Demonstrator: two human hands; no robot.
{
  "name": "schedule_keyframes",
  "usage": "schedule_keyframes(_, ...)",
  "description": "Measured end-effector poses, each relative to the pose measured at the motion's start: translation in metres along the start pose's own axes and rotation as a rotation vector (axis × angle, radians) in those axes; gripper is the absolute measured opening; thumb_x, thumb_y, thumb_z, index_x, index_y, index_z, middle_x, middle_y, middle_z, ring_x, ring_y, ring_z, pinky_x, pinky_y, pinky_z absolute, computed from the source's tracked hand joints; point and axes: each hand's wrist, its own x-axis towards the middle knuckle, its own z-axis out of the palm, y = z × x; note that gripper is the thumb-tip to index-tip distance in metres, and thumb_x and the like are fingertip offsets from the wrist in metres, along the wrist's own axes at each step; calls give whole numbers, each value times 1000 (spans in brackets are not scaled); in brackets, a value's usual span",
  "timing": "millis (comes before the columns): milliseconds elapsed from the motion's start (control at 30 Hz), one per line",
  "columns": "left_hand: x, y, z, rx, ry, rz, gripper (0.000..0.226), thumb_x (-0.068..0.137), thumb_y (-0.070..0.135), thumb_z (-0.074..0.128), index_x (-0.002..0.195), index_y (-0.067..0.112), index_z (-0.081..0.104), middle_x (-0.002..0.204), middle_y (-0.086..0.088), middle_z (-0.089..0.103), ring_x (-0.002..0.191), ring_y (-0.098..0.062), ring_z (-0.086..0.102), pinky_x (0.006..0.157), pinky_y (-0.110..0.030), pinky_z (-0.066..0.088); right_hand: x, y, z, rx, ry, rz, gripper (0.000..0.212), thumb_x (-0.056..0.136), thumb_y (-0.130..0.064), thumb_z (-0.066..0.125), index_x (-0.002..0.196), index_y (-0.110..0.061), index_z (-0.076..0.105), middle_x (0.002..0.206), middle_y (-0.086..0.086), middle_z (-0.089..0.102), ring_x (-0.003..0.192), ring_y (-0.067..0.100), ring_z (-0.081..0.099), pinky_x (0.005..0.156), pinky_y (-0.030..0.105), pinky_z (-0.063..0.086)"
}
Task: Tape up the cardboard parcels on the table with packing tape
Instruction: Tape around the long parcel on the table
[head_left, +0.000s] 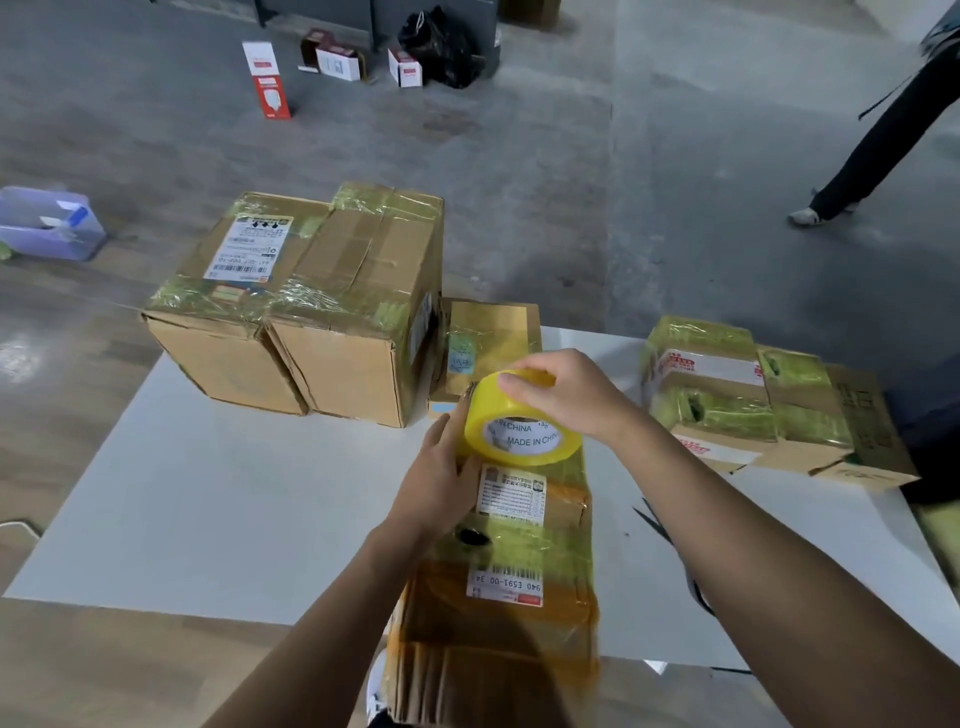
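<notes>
A long cardboard parcel (511, 561) with white labels lies on the white table (218, 499), reaching over the near edge toward me. Yellow tape covers much of its top. My right hand (566, 395) grips a roll of yellow packing tape (522, 423) over the parcel's far end. My left hand (441, 478) presses flat against the parcel's left side, fingers beside the roll. Two big taped cartons (311, 296) stand at the table's far left. A small taped box (488, 338) sits behind the roll. A cluster of taped parcels (753, 400) lies at the right.
Scissors (657, 519) lie on the table beside my right forearm. A purple bin (49, 223) is on the floor at left, and small product boxes (337, 62) at the back. A person's leg (878, 135) is at the far right.
</notes>
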Motion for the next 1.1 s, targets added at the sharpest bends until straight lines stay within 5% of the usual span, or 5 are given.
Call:
schedule_keyframes(167, 5, -26, 3, -78, 59, -76, 46, 98, 16, 51, 142, 28, 45, 120, 5, 62, 110, -15, 59, 75, -7, 39, -5, 19, 20, 155, 35, 125, 25, 95, -47, 58, 85, -25, 65, 66, -25, 55, 70, -8, 51, 69, 14, 37)
schedule_keyframes(367, 5, -30, 5, -10, 64, -19, 64, 99, 11, 49, 154, 32, 25, 140, 5, 49, 121, -11, 49, 97, -21, 40, -14, 16, 1, -22, 61, 105, 47, 92, -45, 60, 57, -17, 46, 53, -10, 33, 53, 6, 33, 56, 27, 28)
schedule_keyframes(533, 4, -27, 8, 164, 29, -19, 64, 102, 22, 44, 157, 31, 12, 162, 2, 20, 142, -23, 33, 108, -40, 42, -25, 31, -19, -243, 100, 155, 71, 71, -73, 47, 66, -3, 52, 55, 1, 36, 52, 13, 36, 55, 31, 28)
schedule_keyframes(667, 6, -9, 14, 634, -9, 125, 79, 96, 10, 37, 152, 15, -19, 159, -3, -24, 149, -27, -19, 122, -49, 4, -24, 30, -14, -250, 154, 138, 67, 81, -65, 54, 73, 1, 57, 56, 4, 40, 52, 14, 39, 55, 31, 30)
schedule_keyframes(1100, 8, -11, 26, 779, -95, 238, 85, 85, 60, 0, 155, 12, 0, 161, -1, -5, 149, -12, -10, 118, -34, -15, -30, 50, -35, -127, 153, 127, 56, 86, -49, 66, 58, -16, 29, 58, 1, 20, 54, 14, 25, 57, 32, 19)
